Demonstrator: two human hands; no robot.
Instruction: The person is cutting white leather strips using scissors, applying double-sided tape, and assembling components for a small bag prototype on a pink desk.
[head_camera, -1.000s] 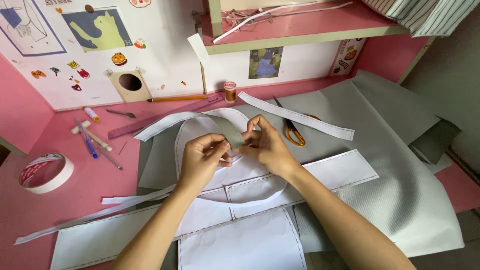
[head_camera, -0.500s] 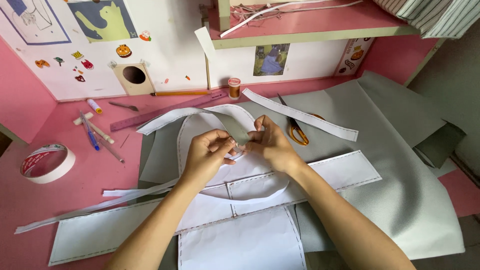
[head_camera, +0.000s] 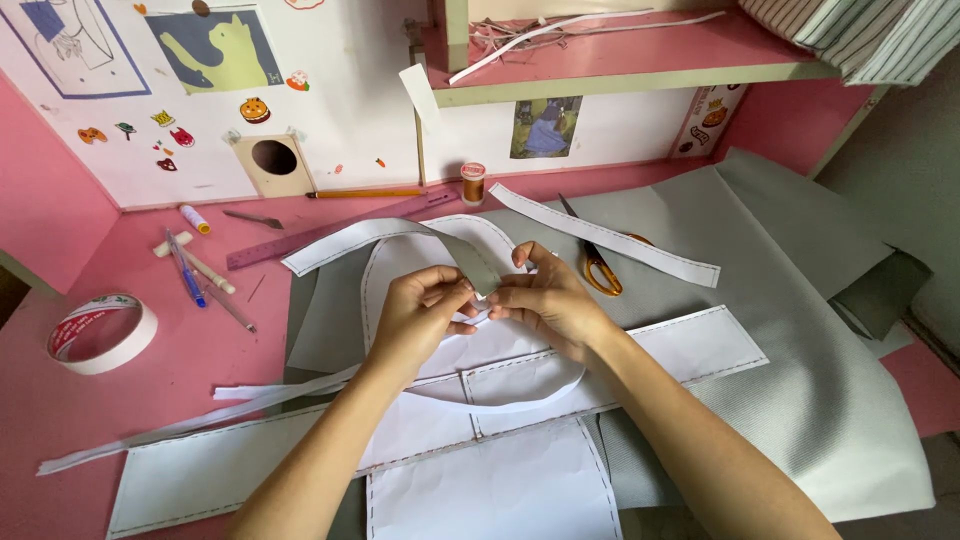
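- Both hands meet over the middle of the desk: the left hand (head_camera: 425, 312) and the right hand (head_camera: 545, 300) pinch the same narrow grey fabric strip with a white backing (head_camera: 480, 268), fingertips closed on it where it folds over.
- That strip runs on leftward as a curved white band lying on the rounded white paper pattern piece (head_camera: 430, 255).
- Judging by what lies around, the cutting looks largely done: several dashed-edge white pattern pieces (head_camera: 690, 345) sit flat on the grey woven fabric sheet (head_camera: 800, 300).
- Assembly seems barely begun; nothing looks sewn together.
- Orange-handled scissors (head_camera: 600, 270) lie idle just beside the right hand; a roll of white tape (head_camera: 100, 332) rests well apart on the pink desk (head_camera: 150, 400).
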